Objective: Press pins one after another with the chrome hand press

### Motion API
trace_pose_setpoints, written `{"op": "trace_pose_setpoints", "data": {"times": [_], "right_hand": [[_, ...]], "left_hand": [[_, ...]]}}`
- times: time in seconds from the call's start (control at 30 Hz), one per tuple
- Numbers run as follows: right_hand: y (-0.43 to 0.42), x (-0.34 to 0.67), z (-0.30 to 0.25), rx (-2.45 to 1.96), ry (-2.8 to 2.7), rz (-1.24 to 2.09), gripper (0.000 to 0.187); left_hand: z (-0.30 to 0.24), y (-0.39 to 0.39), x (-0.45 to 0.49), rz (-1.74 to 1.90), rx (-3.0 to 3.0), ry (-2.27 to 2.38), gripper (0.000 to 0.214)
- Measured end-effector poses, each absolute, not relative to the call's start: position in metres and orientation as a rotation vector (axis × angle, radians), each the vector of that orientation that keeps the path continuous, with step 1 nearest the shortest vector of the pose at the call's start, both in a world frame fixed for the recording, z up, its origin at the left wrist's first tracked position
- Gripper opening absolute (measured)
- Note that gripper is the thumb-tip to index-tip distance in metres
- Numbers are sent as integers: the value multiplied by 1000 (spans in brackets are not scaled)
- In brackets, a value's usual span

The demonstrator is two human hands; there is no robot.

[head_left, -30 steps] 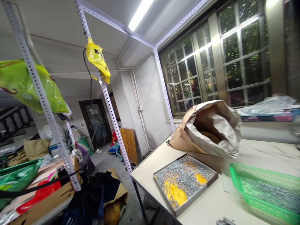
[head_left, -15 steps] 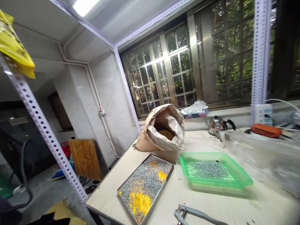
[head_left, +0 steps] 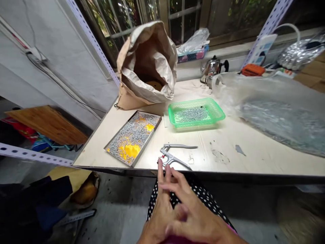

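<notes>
In front of the table's edge, over a polka-dot garment, my left hand [head_left: 161,211] and my right hand [head_left: 194,210] are together, touching each other. The left fingers stretch forward; the right fingers, spread, cross over them. Neither hand shows anything held. Just beyond the fingertips lie grey spring-loaded pliers [head_left: 175,159], jaws to the left and handles apart. Behind them to the left, a shallow metal tray [head_left: 144,151] holds small silver metal pieces and yellow patches. A green plastic basket [head_left: 196,123] with similar silver pieces stands farther back.
An open brown paper sack [head_left: 134,98] stands at the back left, near a metal kettle [head_left: 212,69]. A large clear plastic bag [head_left: 286,115] covers the right side. An orange tool [head_left: 252,70] lies behind it. A perforated metal post [head_left: 270,30] rises at the back right.
The view has tilted down and turned toward the table. Both my hands have come into view at the bottom, together. The tray, basket and pliers look unmoved on the table.
</notes>
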State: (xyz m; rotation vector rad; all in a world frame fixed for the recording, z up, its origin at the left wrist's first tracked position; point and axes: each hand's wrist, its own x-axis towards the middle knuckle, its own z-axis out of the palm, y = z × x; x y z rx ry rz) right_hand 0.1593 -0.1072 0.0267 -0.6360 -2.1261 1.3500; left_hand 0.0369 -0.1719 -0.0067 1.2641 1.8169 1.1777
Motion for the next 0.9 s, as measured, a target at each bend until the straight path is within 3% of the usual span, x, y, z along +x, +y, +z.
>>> {"op": "trace_pose_setpoints", "data": {"times": [0.13,0.27,0.6,0.9], "right_hand": [[-76,201,18,-869,-2072,1193,26],[-46,209,5,-988,-2073,999,20],[-11,164,-35,-830,-2637,483,29],[0,160,-43,-797,-2682,320,16]], "left_hand": [[7,-154,2,1159,1287,1843,50],[8,-134,-41,1147,1385,2137,31],[-15,-99,-66,593,1852,2224,23],[-10,-63,-75,-68,2273,1982,19]]}}
